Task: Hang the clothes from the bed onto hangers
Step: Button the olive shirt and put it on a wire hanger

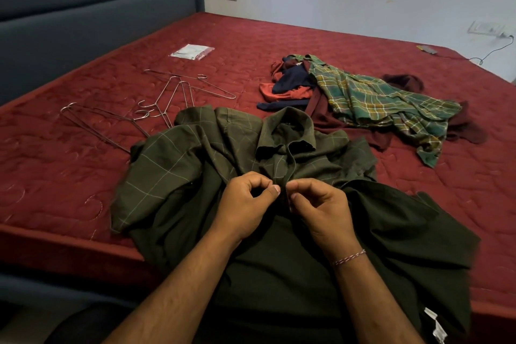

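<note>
Shirt, olive with thin pale checks, lies collar-up at the near edge of the bed, its lower part hanging over that edge toward the person. Both hands meet at its front placket, just below the collar. The left hand has its fingers curled and pinches the cloth between thumb and forefinger; the right hand does the same from the other side, thumb tip nearly touching the left thumb. A thread band circles the right wrist.

Left of the shirt and beyond it, wire hangers lie scattered on the bed, one pair partly tucked under the shirt's sleeve. Right of the shirt and farther back, a clothes heap holds a green-and-yellow plaid piece over maroon, navy and orange ones. Far beyond the hangers lies a clear packet. Past the heap, at the bed's far corner, rests a phone on a cable.
</note>
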